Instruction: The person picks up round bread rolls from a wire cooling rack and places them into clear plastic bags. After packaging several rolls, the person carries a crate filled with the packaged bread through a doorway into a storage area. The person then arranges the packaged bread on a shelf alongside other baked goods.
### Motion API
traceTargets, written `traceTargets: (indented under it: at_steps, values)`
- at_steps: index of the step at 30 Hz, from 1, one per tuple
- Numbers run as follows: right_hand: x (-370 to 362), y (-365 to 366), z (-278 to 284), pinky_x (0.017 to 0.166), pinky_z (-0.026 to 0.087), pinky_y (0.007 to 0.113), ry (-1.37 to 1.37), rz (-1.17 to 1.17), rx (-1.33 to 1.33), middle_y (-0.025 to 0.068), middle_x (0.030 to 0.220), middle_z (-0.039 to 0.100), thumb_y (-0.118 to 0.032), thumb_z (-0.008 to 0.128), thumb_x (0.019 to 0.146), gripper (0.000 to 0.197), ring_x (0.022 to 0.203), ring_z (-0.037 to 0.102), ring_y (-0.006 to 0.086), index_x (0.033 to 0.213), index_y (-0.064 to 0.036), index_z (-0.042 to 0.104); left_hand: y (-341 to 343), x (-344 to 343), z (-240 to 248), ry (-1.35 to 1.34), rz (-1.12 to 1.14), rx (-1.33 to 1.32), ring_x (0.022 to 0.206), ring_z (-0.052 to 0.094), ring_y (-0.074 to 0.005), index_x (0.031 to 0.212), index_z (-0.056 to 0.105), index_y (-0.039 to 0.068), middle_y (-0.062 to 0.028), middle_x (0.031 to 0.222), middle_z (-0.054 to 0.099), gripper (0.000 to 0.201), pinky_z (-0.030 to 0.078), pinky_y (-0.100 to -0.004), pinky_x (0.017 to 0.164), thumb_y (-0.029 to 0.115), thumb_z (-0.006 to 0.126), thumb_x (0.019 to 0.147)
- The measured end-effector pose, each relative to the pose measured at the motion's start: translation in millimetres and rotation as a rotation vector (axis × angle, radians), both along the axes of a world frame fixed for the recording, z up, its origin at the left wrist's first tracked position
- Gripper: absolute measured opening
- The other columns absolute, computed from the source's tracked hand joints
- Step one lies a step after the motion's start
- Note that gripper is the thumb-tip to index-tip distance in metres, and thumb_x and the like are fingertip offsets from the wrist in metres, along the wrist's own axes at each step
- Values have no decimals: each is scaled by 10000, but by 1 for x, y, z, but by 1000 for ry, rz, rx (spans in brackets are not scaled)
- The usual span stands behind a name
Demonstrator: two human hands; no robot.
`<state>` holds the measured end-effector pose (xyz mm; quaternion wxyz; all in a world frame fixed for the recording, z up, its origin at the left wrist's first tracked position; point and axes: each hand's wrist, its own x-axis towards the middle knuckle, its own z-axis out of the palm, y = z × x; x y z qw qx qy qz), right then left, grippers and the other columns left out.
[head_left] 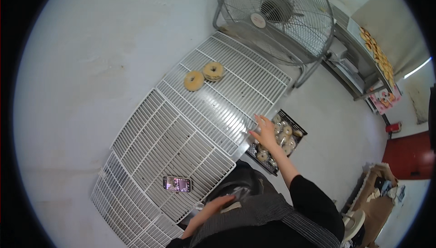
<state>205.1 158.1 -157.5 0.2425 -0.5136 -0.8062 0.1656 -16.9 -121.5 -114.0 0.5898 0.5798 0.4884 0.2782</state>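
Observation:
My right hand [265, 133] reaches over the table's right edge with fingers spread and nothing in them. Just beneath and beside it is a black plastic crate [297, 126] filled with several bagels, some in clear wrapping. On the white wire rack [254, 68], farther off, lie a single bagel [194, 80] and a small stack of bagels [213, 71] next to it. Low in front of my apron, my left hand [221, 201] has its fingers stretched out, near a black bin-like container [243, 175] and a small pale thing [231, 208] that I cannot make out.
A phone [177, 184] with a lit screen lies on the nearer rack [159, 134]. A large floor fan [277, 16] stands behind the table. To the right are a metal shelf unit with baked pieces [377, 52], a red cabinet [411, 157] and an open cardboard box [374, 207].

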Motion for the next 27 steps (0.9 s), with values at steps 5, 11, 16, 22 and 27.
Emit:
traceTargets:
  at_steps: [5,11,16,22,27]
  values:
    - [-141,163,-12,960,340,439,121,81,44,171,1292,353,-282,727,652,661,1182,337,366,1231,-121,451,5,-14,25,59,165,-242,899,584,-256,1141,544,42,-104,1002,619,321,451,-344,801,231,489,887]
    - [-197,203,-23,912,397,433,-173,-38,-17,154,1314,295,-285,774,562,637,1167,319,417,1114,-98,519,-24,-1,42,122,390,-401,921,579,-208,1129,557,29,-80,1010,623,304,444,-308,821,212,477,900]
    - [-135,116,-32,859,429,397,-37,93,-22,167,1201,387,-268,764,569,527,1111,388,374,1013,-61,571,-30,-7,50,137,535,-470,939,575,-167,1119,568,19,-60,1016,627,292,438,-278,839,197,467,910]
    - [13,-30,45,605,516,305,873,-108,-1009,111,1015,564,-299,589,813,383,775,613,225,1059,-11,533,69,-23,30,53,484,-147,818,594,-125,1030,593,-16,-79,883,641,260,455,-233,698,179,496,889]
    - [94,-112,123,478,558,347,1543,-38,-1339,123,1158,486,-360,397,912,454,728,633,242,1299,-147,295,137,0,25,-253,233,-252,855,609,-170,996,549,-29,-111,919,627,208,476,-271,743,134,459,904]
